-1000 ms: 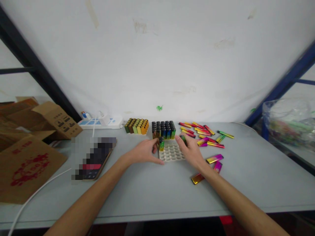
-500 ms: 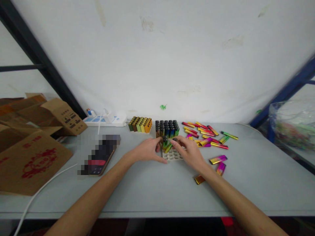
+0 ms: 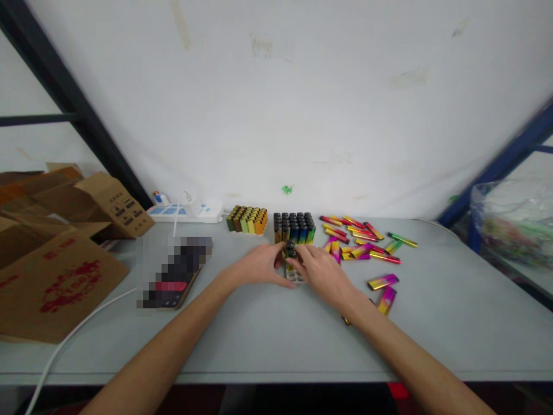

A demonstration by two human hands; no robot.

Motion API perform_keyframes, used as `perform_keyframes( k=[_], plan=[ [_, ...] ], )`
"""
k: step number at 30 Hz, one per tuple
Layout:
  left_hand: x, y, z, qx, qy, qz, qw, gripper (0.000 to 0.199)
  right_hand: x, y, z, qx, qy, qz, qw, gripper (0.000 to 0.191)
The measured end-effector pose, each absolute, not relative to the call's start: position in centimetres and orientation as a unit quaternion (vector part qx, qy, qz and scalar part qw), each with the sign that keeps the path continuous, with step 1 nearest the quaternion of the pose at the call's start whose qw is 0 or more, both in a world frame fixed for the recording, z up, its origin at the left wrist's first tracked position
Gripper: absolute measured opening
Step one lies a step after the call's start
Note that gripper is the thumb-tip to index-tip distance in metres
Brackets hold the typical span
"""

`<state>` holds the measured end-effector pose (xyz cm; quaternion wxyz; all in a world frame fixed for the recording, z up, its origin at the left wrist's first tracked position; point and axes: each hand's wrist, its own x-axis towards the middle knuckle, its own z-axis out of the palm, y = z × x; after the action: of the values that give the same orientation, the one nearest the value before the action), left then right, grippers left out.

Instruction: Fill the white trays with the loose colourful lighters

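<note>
The left hand and right hand curve inward, fingers partly closed, both at a dark-capped lighter standing on a white tray – whether either one grips it, I cannot tell. Just behind stands a block of upright lighters, with a yellow-orange row to its left and loose colored sticks to its right, all on the tabletop.

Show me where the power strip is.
In the head view, the white power strip sits at the back of the table, left of the upright yellow-and-orange lighters and right of the cardboard box.
</note>
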<state>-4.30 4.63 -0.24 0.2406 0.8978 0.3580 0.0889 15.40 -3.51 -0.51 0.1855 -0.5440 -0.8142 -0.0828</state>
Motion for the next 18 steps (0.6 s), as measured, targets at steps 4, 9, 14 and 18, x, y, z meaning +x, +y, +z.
perform_keyframes(
  k=[4, 9, 14, 18],
  plan=[
    [-4.3, 4.6, -0.2, 0.897, 0.354, 0.095, 0.246, 0.069, 15.0, -3.9, -0.6, -0.544, -0.823, -0.084, 0.144, 0.025],
    [-4.5, 4.7, -0.1, 0.896, 0.357, 0.088, 0.248, 0.071, 17.4, -4.0, -0.6, -0.529, -0.820, -0.049, 0.212, 0.029],
    [-4.5, 4.6, 0.1, 0.892, 0.373, 0.075, 0.243, 0.073, 23.9, -3.6, 0.3, -0.568, -0.766, 0.019, 0.302, 0.026],
    [-4.5, 4.7, 0.1, 0.891, 0.375, 0.069, 0.246, 0.075, 31.1, -4.0, 0.8, -0.652, -0.701, 0.008, 0.290, 0.024]
  ],
)
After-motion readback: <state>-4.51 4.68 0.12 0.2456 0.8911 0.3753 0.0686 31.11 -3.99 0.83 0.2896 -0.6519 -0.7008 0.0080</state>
